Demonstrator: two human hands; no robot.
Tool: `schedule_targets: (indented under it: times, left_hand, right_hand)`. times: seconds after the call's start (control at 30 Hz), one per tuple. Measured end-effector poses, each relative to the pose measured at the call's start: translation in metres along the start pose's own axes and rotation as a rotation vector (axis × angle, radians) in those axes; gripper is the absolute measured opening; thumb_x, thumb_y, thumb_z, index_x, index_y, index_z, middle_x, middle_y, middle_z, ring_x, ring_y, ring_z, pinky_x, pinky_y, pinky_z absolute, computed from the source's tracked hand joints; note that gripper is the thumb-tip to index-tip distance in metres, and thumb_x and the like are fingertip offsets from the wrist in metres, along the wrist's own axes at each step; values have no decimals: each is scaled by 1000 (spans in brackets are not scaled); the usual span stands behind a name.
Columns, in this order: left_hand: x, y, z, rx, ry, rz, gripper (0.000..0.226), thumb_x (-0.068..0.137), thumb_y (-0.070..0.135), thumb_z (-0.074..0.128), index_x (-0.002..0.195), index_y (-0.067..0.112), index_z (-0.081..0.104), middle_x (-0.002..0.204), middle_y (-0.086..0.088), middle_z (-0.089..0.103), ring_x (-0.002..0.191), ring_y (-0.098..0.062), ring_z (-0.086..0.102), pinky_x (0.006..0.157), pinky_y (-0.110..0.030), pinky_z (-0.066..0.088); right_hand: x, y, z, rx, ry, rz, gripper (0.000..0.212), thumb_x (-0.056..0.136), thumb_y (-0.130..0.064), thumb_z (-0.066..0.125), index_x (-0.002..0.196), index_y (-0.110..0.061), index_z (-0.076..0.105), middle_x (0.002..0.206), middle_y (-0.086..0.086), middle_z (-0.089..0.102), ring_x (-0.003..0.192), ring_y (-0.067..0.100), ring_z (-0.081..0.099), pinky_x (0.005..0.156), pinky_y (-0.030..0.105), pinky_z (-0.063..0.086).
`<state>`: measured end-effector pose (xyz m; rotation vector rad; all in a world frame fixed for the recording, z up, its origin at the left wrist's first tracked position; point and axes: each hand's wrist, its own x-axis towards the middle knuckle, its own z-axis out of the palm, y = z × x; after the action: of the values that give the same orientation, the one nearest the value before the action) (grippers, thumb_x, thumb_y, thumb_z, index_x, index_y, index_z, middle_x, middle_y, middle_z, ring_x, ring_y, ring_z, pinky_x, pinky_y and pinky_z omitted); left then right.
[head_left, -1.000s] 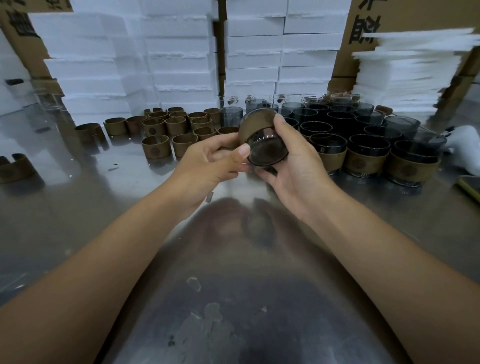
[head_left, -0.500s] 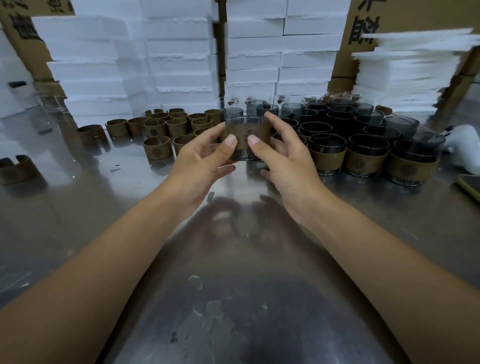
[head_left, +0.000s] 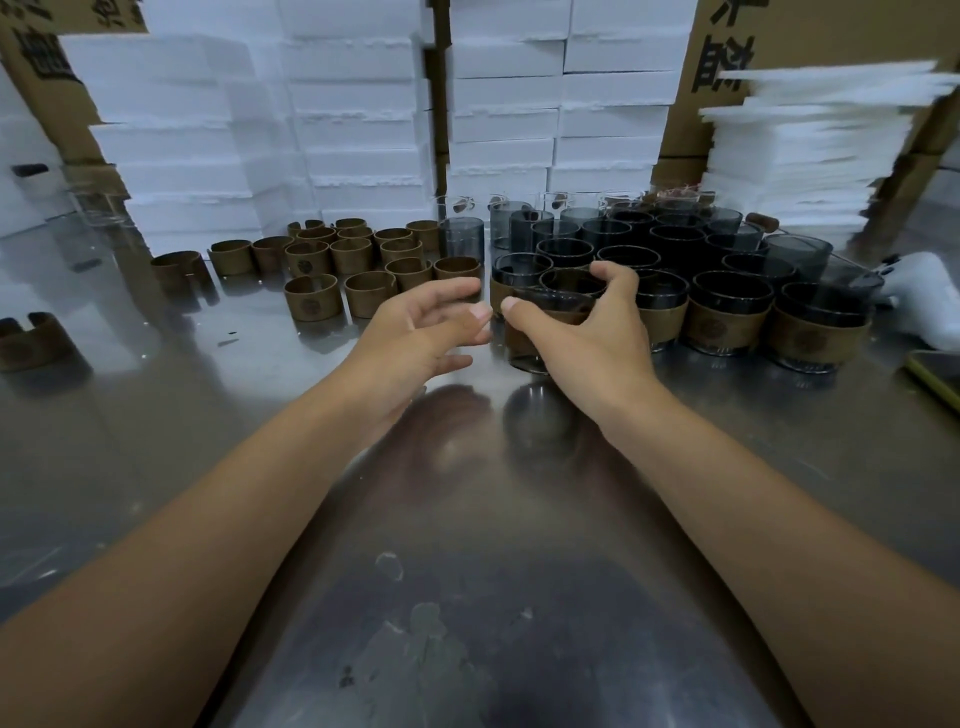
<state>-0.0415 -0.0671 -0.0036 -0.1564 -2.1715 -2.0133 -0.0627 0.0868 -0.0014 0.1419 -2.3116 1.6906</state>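
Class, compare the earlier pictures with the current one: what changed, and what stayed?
The sleeved glass, earlier tilted in both hands, now stands upright on the steel table. The left hand has let go and opened; the right hand still grips it. Loose sleeves, other glasses and white boxes are unchanged.

Smoked glass tumbler (head_left: 558, 306), brown sleeve (head_left: 522, 338) round its middle, upright, mouth up. Standing at left end of front row of sleeved glasses (head_left: 727, 317), just beside nearest one.
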Motion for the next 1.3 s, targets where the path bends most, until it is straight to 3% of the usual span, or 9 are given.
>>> schedule_targets:
  times: [0.07,0.23,0.37,0.6,0.83,1.03,1.2,1.3]
  left_hand:
    - [0,0,-1,14,13,10,22,89,20,64,109,30,62,103,4,71,93,-9,69,83,-28,54]
    - [0,-1,-1,54,23,27,17,90,22,63,103,33,64,102,8,70,93,-7,69,79,-24,54]
    - [-2,0,-2,54,36,33,15,90,22,62,100,33,65,99,8,70,92,-8,69,78,-23,55]
    - [-3,1,-2,68,47,44,15,92,20,61,100,32,65,99,5,70,91,-8,68,79,-23,55]
    - [-3,1,1,92,50,43,15,92,21,61,99,33,65,100,4,70,92,-8,68,79,-24,55]
    - [-4,2,1,85,33,56,16,91,19,61,100,33,65,102,2,70,89,-7,69,79,-24,55]
    - [-4,1,0,72,7,58,18,91,19,61,101,34,66,105,4,69,90,-6,68,75,-21,53]
    - [-3,-1,-1,44,17,42,18,91,18,62,100,33,67,101,4,70,87,-5,68,75,-22,51]
  right_hand:
    - [1,2,-4,-72,19,-17,87,74,-47,74,141,-24,25,139,-1,42,108,9,41,84,24,32]
    - [2,10,-12,-251,59,-71,88,73,-46,75,142,-23,26,139,0,39,122,17,42,82,27,33]
    - [3,13,-14,-387,115,-126,84,74,-45,72,142,-22,28,137,2,40,123,21,44,81,30,39]
    - [6,14,-15,-624,165,-258,78,78,-49,70,141,-19,35,133,5,50,125,27,37,99,39,36]
    - [11,16,-14,-585,136,-326,77,81,-38,73,142,-15,34,136,10,42,127,26,38,102,35,33]
    - [15,17,-12,-680,117,-346,70,85,-43,67,141,-16,35,123,5,58,123,25,41,98,39,35]
    - [13,15,-14,-676,114,-356,70,87,-41,66,144,-17,32,138,6,45,130,24,38,103,37,34]
    - [9,11,-15,-637,141,-357,64,88,-42,62,142,-19,35,138,4,44,128,22,37,102,34,31]
